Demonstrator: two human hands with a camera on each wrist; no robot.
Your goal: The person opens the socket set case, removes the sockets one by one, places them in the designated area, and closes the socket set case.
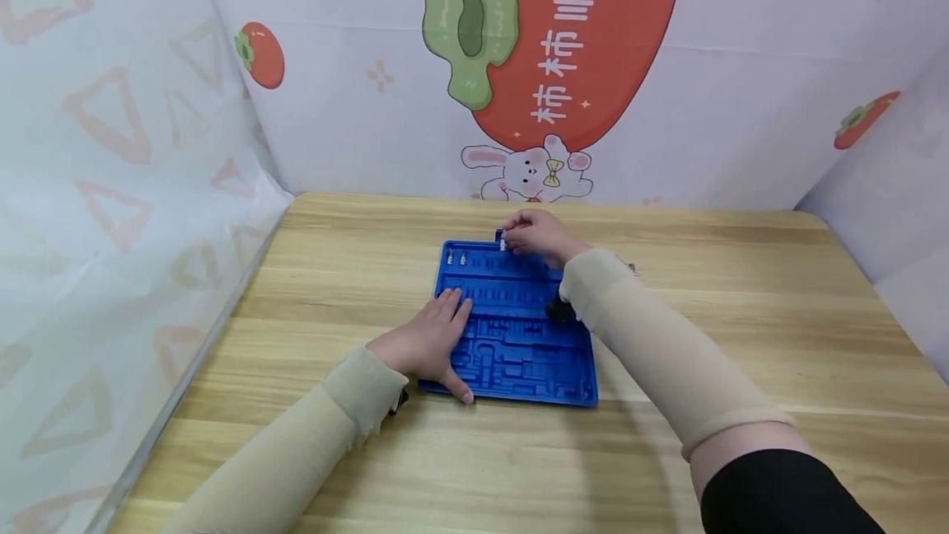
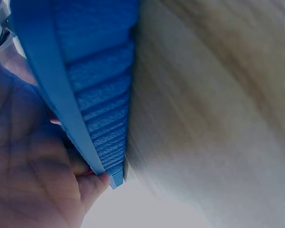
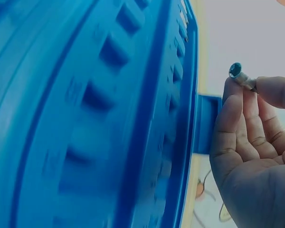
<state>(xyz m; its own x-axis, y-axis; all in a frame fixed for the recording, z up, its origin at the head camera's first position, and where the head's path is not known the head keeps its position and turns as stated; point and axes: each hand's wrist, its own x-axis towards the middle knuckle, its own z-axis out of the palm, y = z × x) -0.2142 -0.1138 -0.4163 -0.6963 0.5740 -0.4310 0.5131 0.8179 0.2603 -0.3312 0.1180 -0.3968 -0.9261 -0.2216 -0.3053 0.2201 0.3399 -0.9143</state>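
Note:
A blue moulded tool tray (image 1: 519, 392) lies flat on the wooden table, with rows of slots and shaped recesses. My left hand (image 1: 428, 344) rests on its left side, fingers spread over the surface and thumb at the front edge. Above the back edge, my right hand (image 1: 544, 236) pinches a small silver socket bit (image 3: 242, 78) between thumb and fingers. Its hollow end faces up and away from the fingertips in the right wrist view. Two similar silver bits (image 1: 455, 258) stand in the back-left slots of the tray.
A blue tab (image 3: 208, 124) juts from the tray's back edge beside my right hand. Something thin and wiry (image 1: 632, 268) lies on the table right of the tray. Behind the table (image 1: 334, 270) hangs a printed cloth (image 1: 334, 122), with another along the left side.

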